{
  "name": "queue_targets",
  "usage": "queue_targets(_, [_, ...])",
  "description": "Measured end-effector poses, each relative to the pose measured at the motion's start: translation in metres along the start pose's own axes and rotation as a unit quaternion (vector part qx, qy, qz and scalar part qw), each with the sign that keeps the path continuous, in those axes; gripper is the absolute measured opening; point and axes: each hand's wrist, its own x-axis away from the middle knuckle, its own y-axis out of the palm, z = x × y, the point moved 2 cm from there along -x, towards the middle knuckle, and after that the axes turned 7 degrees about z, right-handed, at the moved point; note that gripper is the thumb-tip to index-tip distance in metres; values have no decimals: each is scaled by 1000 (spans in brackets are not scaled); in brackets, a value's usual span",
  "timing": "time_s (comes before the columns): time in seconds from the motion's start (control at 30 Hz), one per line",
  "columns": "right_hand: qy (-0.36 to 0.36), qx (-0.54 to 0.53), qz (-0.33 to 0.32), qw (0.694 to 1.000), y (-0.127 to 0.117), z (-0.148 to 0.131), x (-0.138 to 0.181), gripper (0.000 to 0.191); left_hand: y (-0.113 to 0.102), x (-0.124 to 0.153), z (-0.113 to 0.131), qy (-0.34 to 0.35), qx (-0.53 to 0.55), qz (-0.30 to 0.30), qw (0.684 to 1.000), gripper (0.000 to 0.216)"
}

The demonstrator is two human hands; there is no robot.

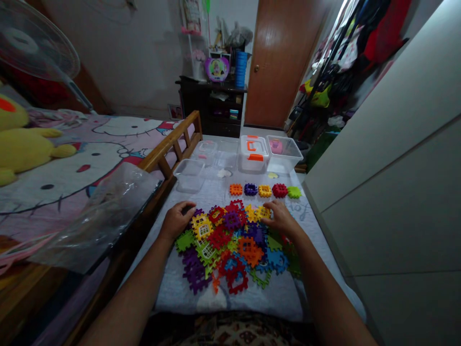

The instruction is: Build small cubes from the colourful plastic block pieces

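Observation:
A loose heap of plastic interlocking building tiles in purple, red, yellow, green, blue and orange lies on the cloth-covered surface in front of me. My left hand rests at the heap's far left edge, thumb and index finger apart, beside a purple tile and a yellow window tile. At the far right side, my right hand has its thumb and fingertips around a yellow lattice tile. Beyond the heap stands a row of small assembled blocks: orange, purple, yellow, red and lime green.
Behind the row are a clear open tub, a lidded box with orange clips and another clear box. A wooden bed rail runs along the left. A pale cabinet borders the right.

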Motion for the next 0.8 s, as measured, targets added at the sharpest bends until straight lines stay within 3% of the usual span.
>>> queue_targets(0.63, [-35,49,-62,996,1,-8,-7,30,-1,0,3,2,1,-3,1000,37])
queue_targets(0.8, [-37,50,-44,997,5,-8,-8,27,0,0,0,3,9,-2,1000,37])
